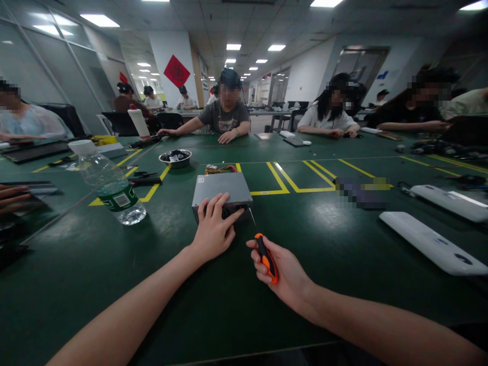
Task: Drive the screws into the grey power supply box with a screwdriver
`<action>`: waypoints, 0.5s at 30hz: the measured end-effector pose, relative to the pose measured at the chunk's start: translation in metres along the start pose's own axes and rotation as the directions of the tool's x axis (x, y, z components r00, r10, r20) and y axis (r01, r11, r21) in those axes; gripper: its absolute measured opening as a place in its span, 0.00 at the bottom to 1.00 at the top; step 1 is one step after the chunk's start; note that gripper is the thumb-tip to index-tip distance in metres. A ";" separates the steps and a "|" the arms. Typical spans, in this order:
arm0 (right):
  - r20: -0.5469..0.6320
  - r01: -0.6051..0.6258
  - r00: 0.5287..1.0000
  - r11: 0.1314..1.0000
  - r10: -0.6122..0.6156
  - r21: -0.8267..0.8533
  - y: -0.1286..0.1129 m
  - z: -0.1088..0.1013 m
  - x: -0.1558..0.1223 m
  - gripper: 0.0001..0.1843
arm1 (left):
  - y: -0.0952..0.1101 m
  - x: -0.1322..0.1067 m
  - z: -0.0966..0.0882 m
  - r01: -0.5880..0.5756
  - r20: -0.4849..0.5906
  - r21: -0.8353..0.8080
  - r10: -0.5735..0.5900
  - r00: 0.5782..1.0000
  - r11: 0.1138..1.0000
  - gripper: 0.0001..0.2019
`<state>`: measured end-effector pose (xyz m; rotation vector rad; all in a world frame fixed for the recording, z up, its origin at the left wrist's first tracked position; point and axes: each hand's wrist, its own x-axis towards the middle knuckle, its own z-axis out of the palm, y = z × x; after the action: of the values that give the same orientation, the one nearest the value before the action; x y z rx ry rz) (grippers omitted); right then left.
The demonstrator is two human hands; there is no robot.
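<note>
A grey metal computer power supply (223, 187) lies on the green table in front of me, its bundle of coloured wires (221, 169) at the far side. My left hand (214, 229) grips its near edge, fingertips on the top and one digit stretched along the front face toward the right corner. In my right hand (280, 264) is a screwdriver (267, 258) with an orange and black handle, fingers closed round it. Its thin shaft points up and left, the tip close to the supply's front right corner; whether it touches, I cannot tell.
A clear water bottle (121, 198) stands tilted-looking at left, with a steel bowl (175, 158) of small dark parts beyond. White elongated devices (430, 241) lie at right. Yellow tape (282, 185) marks the table (171, 315). Another person's hand (13, 198) is at far left; several people sit opposite.
</note>
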<state>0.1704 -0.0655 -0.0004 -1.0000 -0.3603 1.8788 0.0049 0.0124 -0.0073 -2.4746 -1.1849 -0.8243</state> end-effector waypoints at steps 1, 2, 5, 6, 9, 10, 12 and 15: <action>0.000 0.008 1.000 1.000 -0.008 0.003 0.000 -0.001 0.001 0.12 | 0.000 0.000 0.000 0.001 0.002 0.005 -0.001 1.000 1.000 0.22; -0.002 0.027 1.000 1.000 -0.027 0.005 0.000 -0.002 0.002 0.09 | 0.001 0.001 0.000 0.001 0.003 0.011 -0.001 1.000 1.000 0.22; 0.020 0.094 0.995 0.995 -0.094 -0.012 0.001 -0.004 0.004 0.07 | 0.002 0.001 0.001 0.000 0.003 0.021 -0.001 1.000 1.000 0.22; 0.033 0.110 0.993 0.994 -0.109 -0.021 0.002 -0.005 0.004 0.09 | 0.002 0.001 0.001 0.000 -0.001 0.019 0.000 1.000 1.000 0.22; 0.056 0.128 0.990 0.991 -0.126 -0.029 0.004 -0.007 0.004 0.12 | 0.002 0.001 0.003 0.008 -0.011 0.004 -0.008 1.000 1.000 0.22; 0.063 0.122 0.991 0.992 -0.120 -0.025 0.004 -0.007 0.004 0.12 | 0.002 0.001 0.004 0.006 -0.015 -0.003 -0.006 1.000 1.000 0.22; 0.074 0.086 0.994 0.996 -0.085 -0.015 0.004 -0.007 0.004 0.11 | 0.002 0.001 0.004 0.003 -0.018 -0.008 -0.003 1.000 1.000 0.22; 0.073 0.007 0.997 1.000 -0.007 0.000 0.001 -0.006 0.004 0.15 | 0.002 0.002 0.004 -0.002 -0.016 -0.001 0.002 1.000 1.000 0.22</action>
<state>0.1737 -0.0638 -0.0064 -0.9309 -0.4066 1.9124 0.0089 0.0140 -0.0095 -2.4651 -1.1765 -0.8423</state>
